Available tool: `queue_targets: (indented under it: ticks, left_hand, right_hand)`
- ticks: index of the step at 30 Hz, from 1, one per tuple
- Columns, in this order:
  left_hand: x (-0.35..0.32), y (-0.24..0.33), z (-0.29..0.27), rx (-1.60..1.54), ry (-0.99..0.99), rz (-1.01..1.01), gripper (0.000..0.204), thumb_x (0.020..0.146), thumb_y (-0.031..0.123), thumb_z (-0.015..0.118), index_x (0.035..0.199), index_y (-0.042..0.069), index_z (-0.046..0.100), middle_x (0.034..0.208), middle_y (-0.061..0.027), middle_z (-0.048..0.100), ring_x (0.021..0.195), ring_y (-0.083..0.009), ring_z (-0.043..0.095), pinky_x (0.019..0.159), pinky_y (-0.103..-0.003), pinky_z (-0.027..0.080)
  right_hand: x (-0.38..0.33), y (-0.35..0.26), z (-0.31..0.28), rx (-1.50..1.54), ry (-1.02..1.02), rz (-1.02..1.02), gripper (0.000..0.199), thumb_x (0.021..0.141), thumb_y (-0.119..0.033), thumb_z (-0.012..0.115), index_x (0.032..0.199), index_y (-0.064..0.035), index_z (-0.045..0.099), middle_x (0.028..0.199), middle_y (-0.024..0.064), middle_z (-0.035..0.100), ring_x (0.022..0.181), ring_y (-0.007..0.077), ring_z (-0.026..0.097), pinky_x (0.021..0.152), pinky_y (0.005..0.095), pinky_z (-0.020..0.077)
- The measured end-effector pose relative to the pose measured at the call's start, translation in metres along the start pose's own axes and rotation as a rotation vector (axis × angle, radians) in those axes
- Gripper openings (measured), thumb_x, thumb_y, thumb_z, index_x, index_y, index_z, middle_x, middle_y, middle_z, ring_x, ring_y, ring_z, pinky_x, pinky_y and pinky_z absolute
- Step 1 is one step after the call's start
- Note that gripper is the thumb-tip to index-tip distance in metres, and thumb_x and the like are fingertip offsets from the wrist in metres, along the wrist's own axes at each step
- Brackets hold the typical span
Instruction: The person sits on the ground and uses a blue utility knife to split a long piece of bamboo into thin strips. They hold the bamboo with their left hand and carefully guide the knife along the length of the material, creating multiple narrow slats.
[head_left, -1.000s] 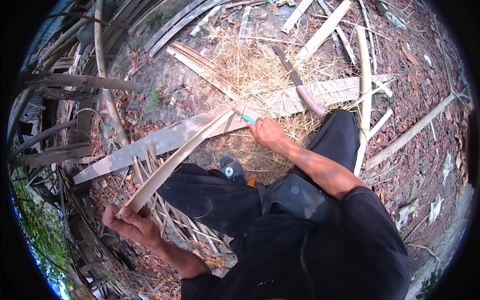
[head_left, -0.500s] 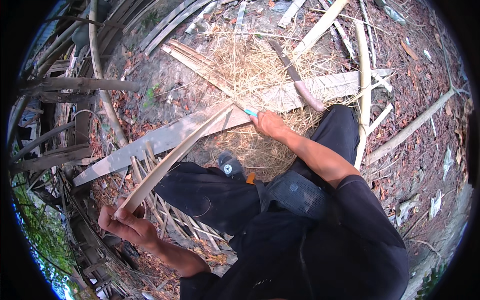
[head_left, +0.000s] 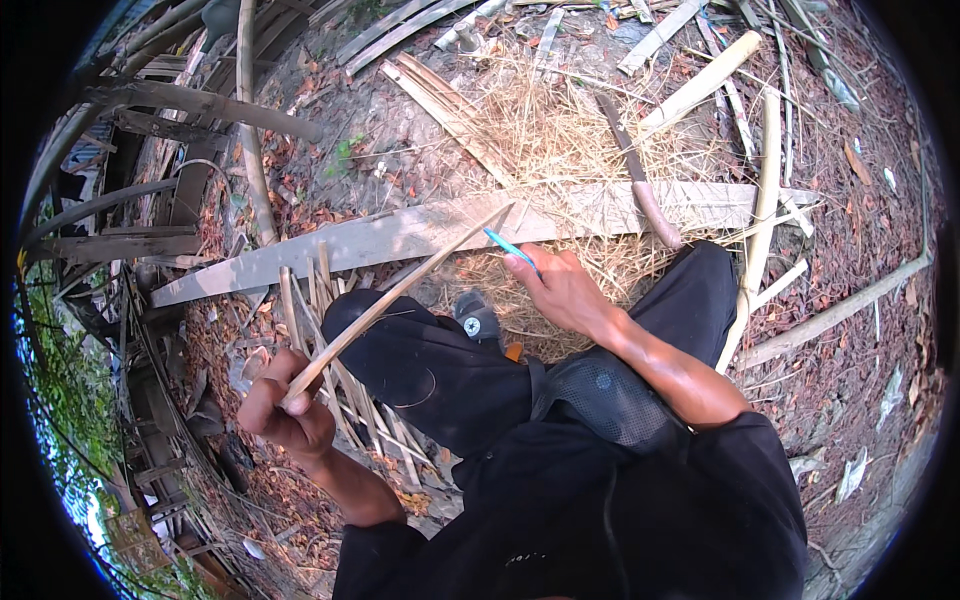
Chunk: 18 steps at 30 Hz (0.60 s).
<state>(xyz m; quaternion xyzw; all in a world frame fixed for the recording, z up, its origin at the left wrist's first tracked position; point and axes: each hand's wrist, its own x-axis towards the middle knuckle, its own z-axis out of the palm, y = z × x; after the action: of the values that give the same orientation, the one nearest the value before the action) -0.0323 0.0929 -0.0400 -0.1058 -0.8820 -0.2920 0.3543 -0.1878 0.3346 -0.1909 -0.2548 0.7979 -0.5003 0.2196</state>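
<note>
My left hand (head_left: 290, 408) is closed around the lower end of a long, pale strip of wood or bamboo (head_left: 385, 302). The strip slants up and to the right across my left knee, its far end over the plank (head_left: 400, 232). My right hand (head_left: 567, 290) grips a small knife with a blue handle (head_left: 508, 242). Its thin blade is close to the strip's far end; whether the two touch I cannot tell. Beyond my right hand, a machete (head_left: 638, 165) with a brown handle lies across the plank and shavings.
A heap of straw-coloured shavings (head_left: 550, 130) covers the ground ahead. Split strips (head_left: 450, 112) lie beyond the plank, and more strips (head_left: 365, 395) lie beside my left leg. Pale poles (head_left: 762, 200) are on the right. Weathered timber (head_left: 200, 105) stands at the left.
The strip has tilted, and my left hand has shifted to the right in the picture. My right hand has turned, so the knife's handle now slants more steeply. The view has also shifted.
</note>
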Motion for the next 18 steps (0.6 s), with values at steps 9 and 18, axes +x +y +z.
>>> queue_targets:
  ticks: [9, 18]
  left_hand:
    - [0.004, 0.006, 0.01, 0.012, 0.015, 0.064, 0.033, 0.1, 0.031, 0.05, 0.094, 0.006, 0.029, 0.054, -0.0067, 0.038, 0.043, -0.0132, 0.034, 0.04, -0.026, 0.029]
    - [0.005, 0.011, 0.012, 0.039, 0.035, 0.01, 0.021, 0.103, 0.025, 0.042, 0.109, 0.008, 0.03, 0.063, -0.0063, 0.041, 0.047, -0.0092, 0.035, 0.041, -0.021, 0.028]
  right_hand:
    - [0.012, 0.052, 0.009, -0.081, 0.008, 0.236, 0.049, 0.101, -0.038, 0.042, 0.088, 0.0052, 0.061, 0.058, 0.0229, 0.057, 0.055, 0.0367, 0.059, 0.06, 0.049, 0.0454]
    - [0.035, 0.14, 0.055, -0.602, 0.161, -0.245, 0.039, 0.099, -0.029, 0.046, 0.112, 0.0055, 0.059, 0.068, 0.0238, 0.06, 0.061, 0.0406, 0.059, 0.064, 0.0507, 0.0485]
